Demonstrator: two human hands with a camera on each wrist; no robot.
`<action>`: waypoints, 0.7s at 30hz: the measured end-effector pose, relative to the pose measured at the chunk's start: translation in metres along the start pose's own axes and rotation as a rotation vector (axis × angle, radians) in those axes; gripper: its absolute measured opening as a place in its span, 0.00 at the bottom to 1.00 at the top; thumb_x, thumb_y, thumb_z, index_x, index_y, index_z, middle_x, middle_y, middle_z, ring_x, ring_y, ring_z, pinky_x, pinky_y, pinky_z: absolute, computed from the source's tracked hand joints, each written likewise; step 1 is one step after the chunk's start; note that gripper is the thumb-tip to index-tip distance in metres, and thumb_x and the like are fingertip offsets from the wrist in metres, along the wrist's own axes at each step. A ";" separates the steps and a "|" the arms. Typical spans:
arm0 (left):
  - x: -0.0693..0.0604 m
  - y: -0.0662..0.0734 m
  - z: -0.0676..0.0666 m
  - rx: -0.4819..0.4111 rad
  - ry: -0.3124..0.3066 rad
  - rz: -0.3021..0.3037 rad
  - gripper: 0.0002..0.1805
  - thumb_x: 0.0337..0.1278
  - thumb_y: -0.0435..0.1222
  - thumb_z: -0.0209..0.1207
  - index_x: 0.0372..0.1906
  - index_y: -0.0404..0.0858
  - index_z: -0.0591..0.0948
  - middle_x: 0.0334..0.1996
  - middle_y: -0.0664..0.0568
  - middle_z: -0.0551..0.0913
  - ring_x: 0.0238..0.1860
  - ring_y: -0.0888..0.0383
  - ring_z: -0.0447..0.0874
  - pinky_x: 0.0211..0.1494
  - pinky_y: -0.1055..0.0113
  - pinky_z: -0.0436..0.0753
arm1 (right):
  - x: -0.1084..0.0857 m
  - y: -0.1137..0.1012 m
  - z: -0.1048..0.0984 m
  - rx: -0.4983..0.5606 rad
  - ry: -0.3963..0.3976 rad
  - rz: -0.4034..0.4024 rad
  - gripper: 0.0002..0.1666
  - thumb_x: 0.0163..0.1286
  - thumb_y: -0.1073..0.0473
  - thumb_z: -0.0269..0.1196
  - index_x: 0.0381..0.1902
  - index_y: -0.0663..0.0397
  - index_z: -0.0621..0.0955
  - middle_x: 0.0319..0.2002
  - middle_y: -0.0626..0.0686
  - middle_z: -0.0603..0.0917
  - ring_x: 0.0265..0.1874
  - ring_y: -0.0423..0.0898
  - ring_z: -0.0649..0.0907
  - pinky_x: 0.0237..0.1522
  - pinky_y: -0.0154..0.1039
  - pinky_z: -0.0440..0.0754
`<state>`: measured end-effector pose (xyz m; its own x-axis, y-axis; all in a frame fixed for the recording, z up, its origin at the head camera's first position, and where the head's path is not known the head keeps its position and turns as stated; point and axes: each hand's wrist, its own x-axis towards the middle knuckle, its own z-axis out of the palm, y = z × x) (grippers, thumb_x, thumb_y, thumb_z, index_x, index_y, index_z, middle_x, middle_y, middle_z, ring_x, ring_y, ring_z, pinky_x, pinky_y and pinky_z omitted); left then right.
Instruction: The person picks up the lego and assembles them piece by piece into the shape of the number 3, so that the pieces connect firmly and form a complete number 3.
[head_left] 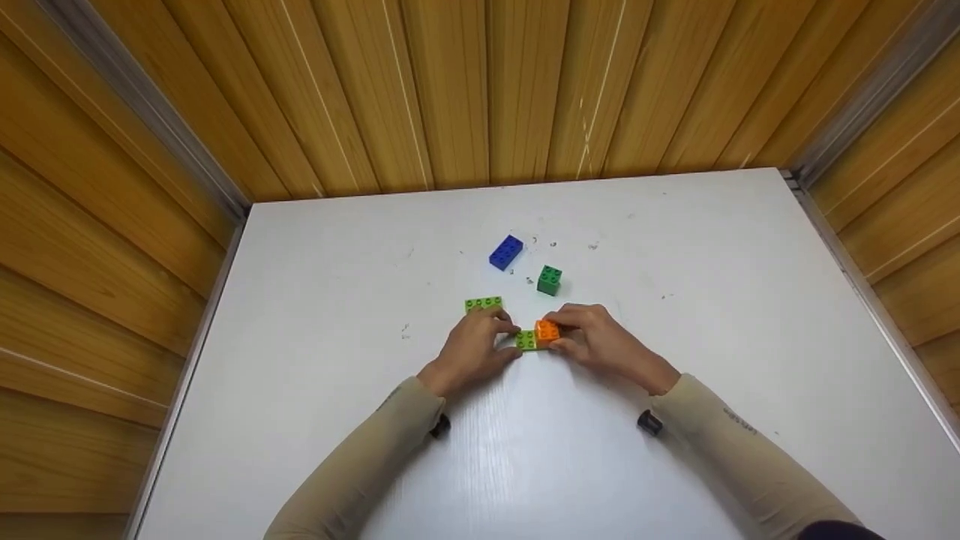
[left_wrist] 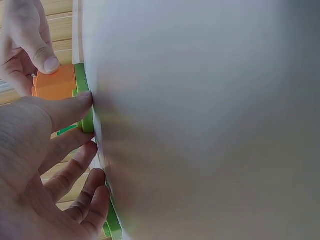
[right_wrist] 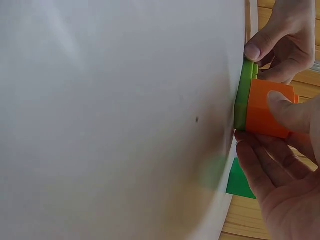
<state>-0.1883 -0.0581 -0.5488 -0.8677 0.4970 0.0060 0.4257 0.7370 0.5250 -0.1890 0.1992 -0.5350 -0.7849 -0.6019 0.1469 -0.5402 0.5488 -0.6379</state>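
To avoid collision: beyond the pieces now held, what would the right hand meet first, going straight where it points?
Probably the left hand, gripping the lime plate beneath the orange brick; depth is hard to judge.

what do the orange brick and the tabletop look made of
The orange brick looks like hard, smooth plastic: even colour, crisp edges, moulded studs. The tabletop, white with a soft sheen and faint grain, may be laminate or painted wood.

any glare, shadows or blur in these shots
Head view: pale sheen on the white table, soft shadows beside the sleeves; left wrist view: the table looks hazy and washed out; right wrist view: a pale streak on the table, the orange block fairly crisp.
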 end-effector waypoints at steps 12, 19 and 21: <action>-0.001 0.000 -0.002 -0.028 -0.017 -0.025 0.20 0.67 0.46 0.72 0.59 0.43 0.90 0.58 0.52 0.85 0.61 0.51 0.80 0.71 0.54 0.79 | -0.004 0.010 0.001 0.096 -0.005 0.048 0.24 0.73 0.59 0.72 0.64 0.55 0.85 0.54 0.52 0.90 0.53 0.50 0.88 0.63 0.55 0.84; 0.000 0.000 -0.003 -0.031 -0.034 -0.031 0.20 0.67 0.47 0.72 0.59 0.44 0.90 0.58 0.53 0.85 0.61 0.52 0.80 0.71 0.55 0.78 | -0.007 0.011 0.002 0.160 -0.020 0.138 0.28 0.72 0.59 0.73 0.69 0.55 0.82 0.60 0.53 0.88 0.57 0.52 0.87 0.67 0.57 0.82; 0.000 -0.001 -0.003 -0.021 -0.027 -0.013 0.20 0.67 0.46 0.72 0.58 0.43 0.91 0.57 0.52 0.85 0.60 0.52 0.81 0.70 0.55 0.79 | -0.007 0.011 0.002 0.175 -0.022 0.143 0.29 0.72 0.60 0.73 0.69 0.57 0.82 0.61 0.55 0.88 0.58 0.53 0.87 0.66 0.56 0.82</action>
<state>-0.1897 -0.0597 -0.5465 -0.8660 0.4995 -0.0234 0.4086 0.7338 0.5428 -0.1889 0.2080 -0.5443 -0.8419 -0.5389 0.0297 -0.3611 0.5216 -0.7730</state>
